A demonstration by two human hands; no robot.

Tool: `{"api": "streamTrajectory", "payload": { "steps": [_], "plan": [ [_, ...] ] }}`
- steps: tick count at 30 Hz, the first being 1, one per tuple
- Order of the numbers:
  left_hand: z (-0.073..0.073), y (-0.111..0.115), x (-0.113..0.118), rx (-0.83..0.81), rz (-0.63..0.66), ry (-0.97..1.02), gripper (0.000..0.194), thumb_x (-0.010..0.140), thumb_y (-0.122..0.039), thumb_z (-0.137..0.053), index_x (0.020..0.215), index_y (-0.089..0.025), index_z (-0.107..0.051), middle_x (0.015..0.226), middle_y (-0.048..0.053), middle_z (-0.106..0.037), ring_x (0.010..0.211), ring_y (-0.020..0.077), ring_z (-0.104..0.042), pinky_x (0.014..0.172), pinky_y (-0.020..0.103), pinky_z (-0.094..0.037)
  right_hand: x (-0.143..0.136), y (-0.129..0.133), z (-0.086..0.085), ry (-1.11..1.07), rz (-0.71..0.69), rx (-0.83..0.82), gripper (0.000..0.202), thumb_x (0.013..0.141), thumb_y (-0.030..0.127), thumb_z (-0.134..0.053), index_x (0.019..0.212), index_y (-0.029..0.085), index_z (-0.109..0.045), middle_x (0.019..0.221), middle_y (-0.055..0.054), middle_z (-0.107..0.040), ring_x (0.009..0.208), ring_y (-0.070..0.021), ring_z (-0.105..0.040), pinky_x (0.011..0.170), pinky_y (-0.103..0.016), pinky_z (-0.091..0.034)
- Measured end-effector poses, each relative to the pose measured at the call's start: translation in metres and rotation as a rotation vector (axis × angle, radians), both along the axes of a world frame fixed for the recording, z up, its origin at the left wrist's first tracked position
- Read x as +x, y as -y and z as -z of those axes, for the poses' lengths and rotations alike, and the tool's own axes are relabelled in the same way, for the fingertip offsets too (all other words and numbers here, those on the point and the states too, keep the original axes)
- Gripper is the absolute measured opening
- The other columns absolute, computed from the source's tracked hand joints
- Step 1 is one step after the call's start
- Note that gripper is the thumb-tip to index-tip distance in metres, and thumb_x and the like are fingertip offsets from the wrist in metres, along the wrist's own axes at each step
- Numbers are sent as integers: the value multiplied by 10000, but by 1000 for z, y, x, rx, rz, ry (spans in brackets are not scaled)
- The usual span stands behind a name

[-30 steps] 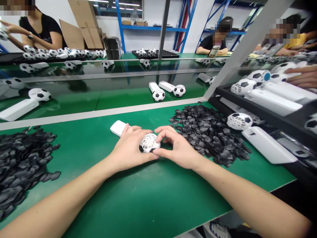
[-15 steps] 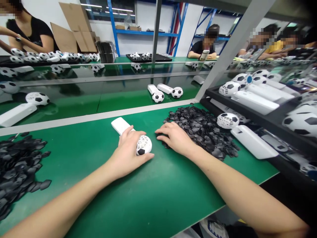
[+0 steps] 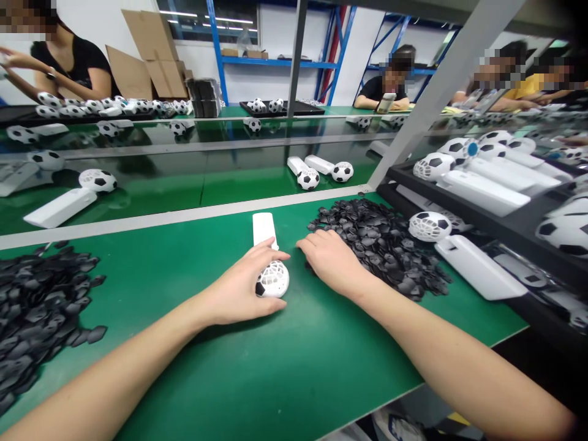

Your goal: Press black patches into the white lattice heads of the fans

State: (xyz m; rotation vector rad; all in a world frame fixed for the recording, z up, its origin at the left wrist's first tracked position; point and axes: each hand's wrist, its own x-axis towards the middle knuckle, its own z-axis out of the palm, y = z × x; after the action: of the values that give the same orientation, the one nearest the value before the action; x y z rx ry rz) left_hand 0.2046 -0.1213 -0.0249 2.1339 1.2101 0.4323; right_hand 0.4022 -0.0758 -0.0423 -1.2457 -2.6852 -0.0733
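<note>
My left hand (image 3: 239,285) is curled around the round head of a white soccer-ball handheld fan (image 3: 275,280), thumb at the near side and fingers at the far side. The fan's white handle (image 3: 263,229) points away from me across the green bench. Its head has an open web grille with a few black patches. My right hand (image 3: 331,260) is at the left edge of a pile of small black patch pieces (image 3: 381,239). Its fingers are pressed together and point left toward the fan; whatever is between the fingertips is hidden.
Another heap of black pieces (image 3: 41,306) lies at the left. Beyond the pale rail (image 3: 220,211), more fans (image 3: 307,177) lie on the green conveyor belt (image 3: 160,190). At the right a black tray (image 3: 478,205) of fans stands beside a slanted grey post (image 3: 441,98). Co-workers sit across the line.
The fan has turned under my left hand, its handle swinging right to point straight away. My right hand's fingers have drawn together at the pile's edge. Fans on the belt appear farther right.
</note>
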Motion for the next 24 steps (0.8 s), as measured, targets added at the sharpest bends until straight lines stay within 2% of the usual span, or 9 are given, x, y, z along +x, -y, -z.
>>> {"api": "streamTrajectory", "payload": {
  "steps": [3, 5, 7, 9, 11, 13, 16, 19, 24],
  "plan": [
    [1, 0, 0, 2, 11, 6, 579, 682, -299, -621, 1220, -215, -424, 1420, 102, -275, 1338, 245, -161, 1065, 445, -231, 5, 4, -4, -466, -38, -267, 146, 846, 123, -507, 958, 159, -593, 888, -40, -635, 823, -160, -569, 732, -277, -438],
    [2, -1, -1, 8, 32, 12, 589, 682, -279, -615, 1232, -221, -413, 1417, 91, -285, 1335, 240, -172, 1069, 440, -227, 6, 11, -9, -668, -109, -406, 129, 847, 159, -520, 952, 183, -590, 894, -12, -633, 806, -134, -576, 727, -250, -451],
    [2, -2, -2, 19, 48, 24, 605, 676, -271, -616, 1241, -219, -405, 1410, 87, -300, 1333, 245, -180, 1070, 444, -223, 5, 17, -15, -693, -198, -432, 166, 859, 167, -500, 991, 202, -592, 906, -11, -621, 819, -132, -568, 747, -258, -450],
    [3, -3, -2, 29, 52, 29, 609, 673, -277, -614, 1241, -213, -406, 1404, 87, -313, 1330, 252, -185, 1068, 450, -227, 4, 21, -18, -654, -269, -388, 230, 878, 150, -454, 1063, 212, -576, 920, -26, -600, 830, -133, -555, 756, -267, -445],
    [3, -2, -1, 32, 46, 22, 594, 671, -270, -604, 1231, -211, -417, 1393, 86, -332, 1330, 252, -187, 1066, 450, -233, 4, 22, -20, -629, -298, -330, 233, 886, 133, -429, 1050, 205, -579, 911, -31, -589, 834, -132, -546, 757, -261, -439],
    [3, 0, 1, 38, 19, 18, 580, 659, -238, -589, 1217, -212, -431, 1374, 82, -359, 1331, 246, -185, 1066, 442, -239, 5, 22, -19, -640, -264, -319, 186, 885, 130, -435, 975, 193, -585, 883, -21, -595, 810, -125, -549, 740, -242, -435],
    [5, 2, 5, 64, -48, 26, 583, 627, -183, -571, 1197, -202, -447, 1346, 82, -393, 1332, 241, -179, 1070, 427, -242, 6, 22, -18, -681, -185, -415, 123, 886, 165, -449, 940, 187, -558, 846, -8, -601, 737, -115, -553, 680, -226, -437],
    [7, 3, 7, 79, -59, 39, 576, 619, -175, -564, 1183, -206, -453, 1302, 69, -439, 1332, 239, -173, 1070, 427, -247, 4, 26, -18, -705, -217, -487, 69, 864, 203, -497, 876, 183, -562, 817, -8, -596, 713, -119, -538, 670, -232, -437],
    [5, 3, 6, 56, -43, 38, 557, 631, -182, -567, 1176, -215, -452, 1282, 62, -457, 1332, 239, -173, 1065, 439, -257, 1, 31, -19, -724, -233, -611, 72, 839, 158, -527, 864, 184, -589, 831, -1, -610, 750, -121, -545, 700, -235, -435]
  ]
}}
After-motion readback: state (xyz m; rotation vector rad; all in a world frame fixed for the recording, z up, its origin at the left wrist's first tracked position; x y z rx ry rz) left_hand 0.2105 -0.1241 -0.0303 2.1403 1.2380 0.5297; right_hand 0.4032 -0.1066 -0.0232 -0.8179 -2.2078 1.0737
